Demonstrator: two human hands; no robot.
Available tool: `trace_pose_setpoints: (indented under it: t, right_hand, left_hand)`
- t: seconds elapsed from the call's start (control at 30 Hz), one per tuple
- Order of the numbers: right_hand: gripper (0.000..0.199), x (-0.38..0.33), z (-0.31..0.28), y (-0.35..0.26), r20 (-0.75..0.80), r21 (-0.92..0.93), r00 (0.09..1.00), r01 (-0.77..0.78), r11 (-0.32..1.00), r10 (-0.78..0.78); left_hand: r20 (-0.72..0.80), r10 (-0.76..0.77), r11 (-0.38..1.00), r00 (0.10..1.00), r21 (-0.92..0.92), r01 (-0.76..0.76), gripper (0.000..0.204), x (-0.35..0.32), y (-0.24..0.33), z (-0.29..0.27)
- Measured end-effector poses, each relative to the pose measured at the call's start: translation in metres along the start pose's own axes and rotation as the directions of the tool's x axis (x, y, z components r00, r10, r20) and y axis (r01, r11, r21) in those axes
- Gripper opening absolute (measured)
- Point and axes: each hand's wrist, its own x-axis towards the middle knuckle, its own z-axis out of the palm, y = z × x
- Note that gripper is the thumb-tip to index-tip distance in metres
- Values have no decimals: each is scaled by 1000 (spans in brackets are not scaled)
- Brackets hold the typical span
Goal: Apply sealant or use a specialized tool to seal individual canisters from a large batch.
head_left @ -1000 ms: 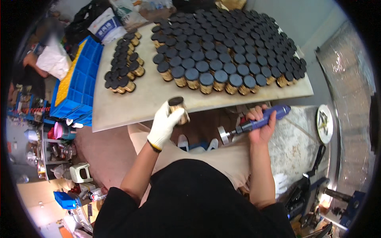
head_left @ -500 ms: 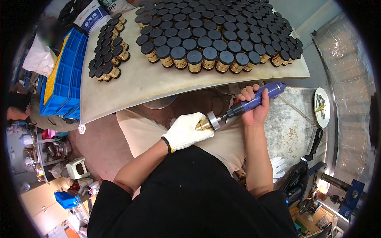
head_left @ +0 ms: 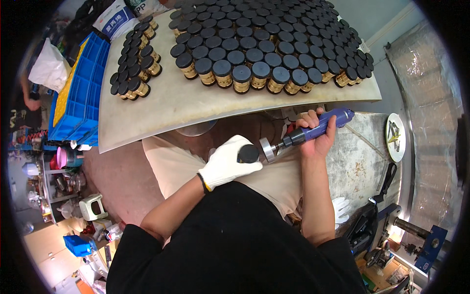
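In my gloved left hand (head_left: 224,161) is a brass fitting with a black cap (head_left: 249,154), held over my lap with the cap facing up and to the right. Bare fingers of my right hand (head_left: 317,141) wrap around a purple power screwdriver (head_left: 338,119). A round silver socket (head_left: 267,149) is on its tip, just right of the black cap with a small gap between them. Many similar black-capped brass fittings (head_left: 241,78) stand packed together on the pale table (head_left: 161,115) ahead, with a smaller group (head_left: 139,87) at its left.
Blue crates (head_left: 82,98) stand left of the table. On the worn bench (head_left: 360,152) at my right lie a white plate with small metal parts (head_left: 395,137) and a white glove (head_left: 341,209). A co-worker's hand (head_left: 32,104) shows at far left.
The socket has come off the fitting and now sits apart from it. My left hand has turned the fitting so that its black cap shows. The screwdriver shifted slightly right.
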Motion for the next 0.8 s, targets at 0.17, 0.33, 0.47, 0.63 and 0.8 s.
trace_pose_setpoints:
  t: [0.17,0.33,0.47,0.63,0.8]
  right_hand:
    - [38,1,0,-3,-34,92,999,42,995,-39]
    - [37,0,3,-1,-70,112,996,63,992,-55]
    - [36,-2,-1,-3,-62,92,998,27,995,-21]
    - [32,1,-2,-1,-33,-6,998,58,998,-58]
    - [32,5,0,4,-48,-37,997,58,998,-60]
  left_hand:
    - [-29,-133,607,991,-792,59,41,-18,4,-4]
    - [-40,-136,534,990,-845,40,45,-16,0,16]
    - [-44,-161,567,986,-822,56,44,-10,-1,19]
    - [-49,-214,627,976,-773,99,43,-7,3,15]
    - [-78,-196,679,977,-730,78,43,-7,5,12]
